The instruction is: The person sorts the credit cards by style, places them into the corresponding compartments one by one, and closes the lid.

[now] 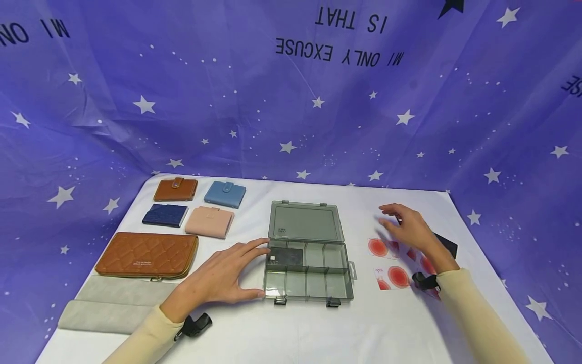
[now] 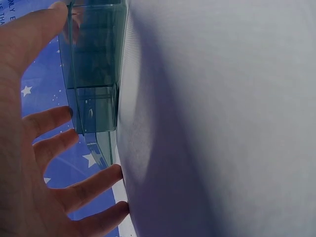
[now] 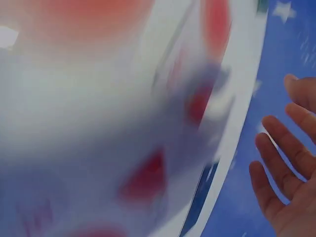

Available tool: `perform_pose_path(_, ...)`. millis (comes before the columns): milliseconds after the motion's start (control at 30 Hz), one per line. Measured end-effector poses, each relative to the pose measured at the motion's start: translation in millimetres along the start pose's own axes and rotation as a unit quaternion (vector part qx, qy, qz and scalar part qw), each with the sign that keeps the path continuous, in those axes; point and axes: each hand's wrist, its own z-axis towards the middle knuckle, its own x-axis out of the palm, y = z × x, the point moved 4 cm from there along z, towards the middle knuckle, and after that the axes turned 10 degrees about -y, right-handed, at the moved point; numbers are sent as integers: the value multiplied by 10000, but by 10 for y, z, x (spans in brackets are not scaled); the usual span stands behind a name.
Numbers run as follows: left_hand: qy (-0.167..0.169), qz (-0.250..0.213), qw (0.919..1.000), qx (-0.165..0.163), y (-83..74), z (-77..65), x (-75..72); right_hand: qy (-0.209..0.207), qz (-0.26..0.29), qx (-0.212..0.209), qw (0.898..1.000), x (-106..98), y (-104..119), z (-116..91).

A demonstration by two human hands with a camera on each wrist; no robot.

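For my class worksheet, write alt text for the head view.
A person's left hand touches an open, divided plastic box holding a dark card; the right hand hovers near red-and-white cards. Wallets lie at left on a white surface.

Left hand (image 1: 220, 279) at seven o'clock, fingers and thumb spread, right hand (image 1: 413, 230) at four o'clock, fingers loosely bent

A screened-off tabletop set-up is suggested by the white-covered table (image 1: 245, 336), which is hemmed in by purple, star-printed cloth (image 1: 204, 108). The room beyond is hidden.
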Motion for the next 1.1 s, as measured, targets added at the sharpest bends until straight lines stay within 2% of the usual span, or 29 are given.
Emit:
perform_pose_path(233,-19,-13,10000,-4,-7,-1,-4,291,-433,388,9979,-187,-574,59)
perform_pose_path(433,-13,-4,10000,-20,-6,-9,2,635,-758,443,9941,-199,-862,84)
perform_pose_path(600,-8,6,10000,-15,-4,-2,8,793,-859,424,9922,-212,-958,42)
perform_pose_path(867,-1,37,10000,-33,-10,-6,-7,997,-710,331,9919,-315,-956,-113)
perform_pose_path(1100,8,-22,10000,-31,-20,-3,2,889,-696,277,9932,-338,-997,-157)
